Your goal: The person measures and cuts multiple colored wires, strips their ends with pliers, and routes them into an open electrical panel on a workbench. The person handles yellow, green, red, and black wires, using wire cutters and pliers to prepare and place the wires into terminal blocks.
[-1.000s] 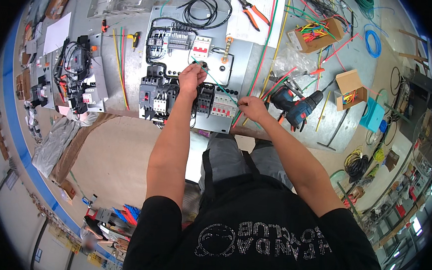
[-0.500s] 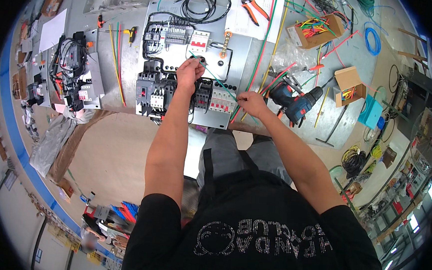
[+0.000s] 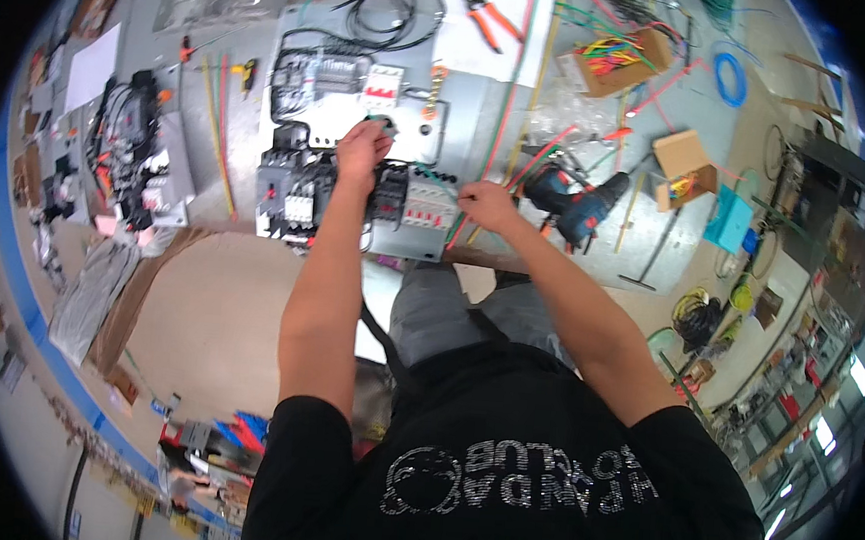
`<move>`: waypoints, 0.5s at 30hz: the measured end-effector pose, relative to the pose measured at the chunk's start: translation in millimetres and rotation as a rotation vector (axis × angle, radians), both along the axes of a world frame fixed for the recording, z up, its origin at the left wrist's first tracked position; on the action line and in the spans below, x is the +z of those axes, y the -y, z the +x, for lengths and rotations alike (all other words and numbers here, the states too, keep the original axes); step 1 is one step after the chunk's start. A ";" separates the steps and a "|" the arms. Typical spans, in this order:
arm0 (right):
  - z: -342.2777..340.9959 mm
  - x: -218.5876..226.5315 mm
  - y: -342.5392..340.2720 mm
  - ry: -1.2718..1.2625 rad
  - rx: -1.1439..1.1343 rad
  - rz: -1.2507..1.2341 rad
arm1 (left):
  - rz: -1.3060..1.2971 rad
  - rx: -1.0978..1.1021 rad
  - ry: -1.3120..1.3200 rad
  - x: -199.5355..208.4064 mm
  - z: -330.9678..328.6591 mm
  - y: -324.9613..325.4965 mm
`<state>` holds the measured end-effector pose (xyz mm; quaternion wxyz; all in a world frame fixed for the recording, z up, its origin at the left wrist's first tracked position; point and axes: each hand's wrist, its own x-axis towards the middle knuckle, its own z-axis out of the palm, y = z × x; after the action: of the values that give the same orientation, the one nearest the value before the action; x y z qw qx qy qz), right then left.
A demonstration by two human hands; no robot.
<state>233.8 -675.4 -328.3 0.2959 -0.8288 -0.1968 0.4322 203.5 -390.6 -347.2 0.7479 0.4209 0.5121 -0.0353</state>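
A green wire (image 3: 428,166) runs slantwise between my hands, blurred in part. My left hand (image 3: 362,152) pinches its upper end over the middle of a metal mounting plate (image 3: 398,140). My right hand (image 3: 487,205) is closed on the wire's other end, by the plate's right edge. Above my left hand sits a white breaker with red levers (image 3: 382,87). A row of small breakers (image 3: 428,213) lies left of my right hand. Black contactors (image 3: 279,194) fill the plate's lower left, partly hidden by my left forearm.
Orange-handled pliers (image 3: 490,20) rest on paper at the back. To the right lie a blue-and-black cordless drill (image 3: 582,210) and cardboard boxes of coloured wires (image 3: 618,62). Another wired plate (image 3: 140,149) is on the left. Long red and green wires (image 3: 504,104) lie beside the plate.
The whole view has shifted slightly, moving the bench leftward in the picture. Both hands keep hold of the green wire in nearly the same places over the plate.
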 end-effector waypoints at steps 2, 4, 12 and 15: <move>-0.7 2.2 4.0 0.145 0.021 0.032 | 0.026 -0.010 0.028 1.3 0.7 2.1; -8.6 10.0 0.1 0.186 -0.030 0.020 | 0.055 -0.006 0.117 21.6 2.8 4.2; -26.1 110.7 1.2 0.120 -0.158 0.359 | -0.012 -0.098 0.288 130.2 -34.2 93.3; -35.8 131.2 20.3 0.019 -0.080 0.403 | 0.008 -0.054 0.331 150.7 -70.6 136.7</move>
<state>198.0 -695.7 -197.1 0.4707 -0.7641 -0.2487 0.3642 132.9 -527.3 -196.6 0.8191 0.4378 0.3703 0.0165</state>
